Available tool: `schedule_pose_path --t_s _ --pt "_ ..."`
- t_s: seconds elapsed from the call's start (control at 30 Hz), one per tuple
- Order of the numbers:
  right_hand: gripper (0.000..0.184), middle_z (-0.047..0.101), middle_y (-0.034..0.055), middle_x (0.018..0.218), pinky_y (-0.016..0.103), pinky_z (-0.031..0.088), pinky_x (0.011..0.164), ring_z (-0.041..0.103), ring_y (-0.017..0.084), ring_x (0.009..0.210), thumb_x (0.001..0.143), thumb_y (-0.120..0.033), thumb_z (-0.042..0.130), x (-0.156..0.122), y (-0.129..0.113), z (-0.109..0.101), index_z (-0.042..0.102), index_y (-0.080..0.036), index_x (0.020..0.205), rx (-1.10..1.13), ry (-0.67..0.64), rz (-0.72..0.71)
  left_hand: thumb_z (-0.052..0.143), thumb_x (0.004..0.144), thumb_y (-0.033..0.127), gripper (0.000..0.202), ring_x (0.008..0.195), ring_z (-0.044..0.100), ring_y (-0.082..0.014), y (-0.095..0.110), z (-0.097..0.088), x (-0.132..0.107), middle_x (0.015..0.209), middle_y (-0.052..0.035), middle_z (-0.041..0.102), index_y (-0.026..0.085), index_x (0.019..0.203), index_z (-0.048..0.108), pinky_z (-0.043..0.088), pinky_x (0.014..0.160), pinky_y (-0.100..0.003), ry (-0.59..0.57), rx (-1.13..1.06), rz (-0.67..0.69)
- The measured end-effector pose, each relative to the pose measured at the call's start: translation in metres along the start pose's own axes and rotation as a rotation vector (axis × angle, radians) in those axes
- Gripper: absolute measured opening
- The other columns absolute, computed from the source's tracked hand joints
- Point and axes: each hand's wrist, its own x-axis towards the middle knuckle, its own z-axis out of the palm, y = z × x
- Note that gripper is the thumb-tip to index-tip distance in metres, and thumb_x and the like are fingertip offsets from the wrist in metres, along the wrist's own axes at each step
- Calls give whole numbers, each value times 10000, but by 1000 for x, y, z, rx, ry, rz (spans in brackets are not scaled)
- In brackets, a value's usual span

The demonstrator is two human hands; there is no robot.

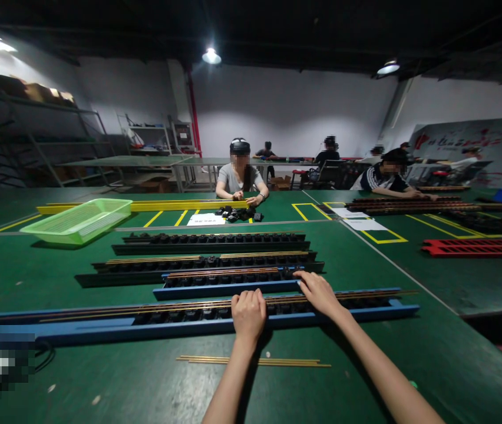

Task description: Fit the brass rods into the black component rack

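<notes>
Hands: left hand [248,315] and right hand [319,293] on the front rail [215,331]
Fingers: curled onto its brass rods [154,308] (grip unclear)
Rails: four, parallel
Loose rods [255,361]: a few, just nearer
Edge: front rail's right end near the table [432,365] side

4 jigs [211,245] in rows on table [410,353], rods [253,361] in front, basket [76,221] back L.

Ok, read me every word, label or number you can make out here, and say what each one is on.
Nothing here can be read for certain.
White sheet on the far table: print too small to read.
White sheets on the right: too small to tell if anything is printed.
Wall banner: large red characters, too blurred to read.
</notes>
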Motion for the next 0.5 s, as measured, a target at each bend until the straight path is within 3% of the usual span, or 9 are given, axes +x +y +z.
schedule_pose_path --t_s 0.17,0.5 --pt "425 615 128 1130 387 410 886 545 256 1050 934 -335 296 -3 19 0 520 -159 1249 -73 40 72 395 931 210 275 770 593 -181 0 2 -1 744 -29 687 194 903 668 316 733 -362 4 0 2" --pt "518 415 131 1434 398 332 1042 390 225 1304 933 -369 270 -1 28 8 374 -167 1399 -142 44 101 381 935 202 283 789 594 -187 0 0 -1 750 -32 689 192 912 663 318 740 -362 1 -16 7"
